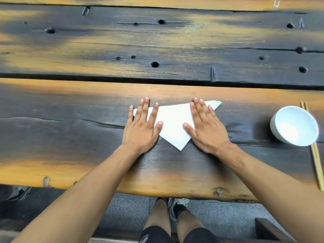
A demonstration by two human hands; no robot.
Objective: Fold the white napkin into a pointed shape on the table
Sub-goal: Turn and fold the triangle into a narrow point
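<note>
1. White napkin (172,125), lying as a triangle on the table (70,106), tip toward me.
2. I am pressing it with my left hand (142,127) and right hand (205,127), both spread flat.
3. Creasing step, I judge; next I am needing to lift a corner.

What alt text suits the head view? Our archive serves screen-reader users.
Two bare hands, left hand and right hand, press flat on a white napkin folded into a triangle pointing toward the person, on a dark wooden table. A white bowl and chopsticks sit right.

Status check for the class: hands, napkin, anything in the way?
Left hand and right hand open, flat on napkin. Napkin a triangle, point toward the person. White bowl and chopsticks off right, clear.
</note>
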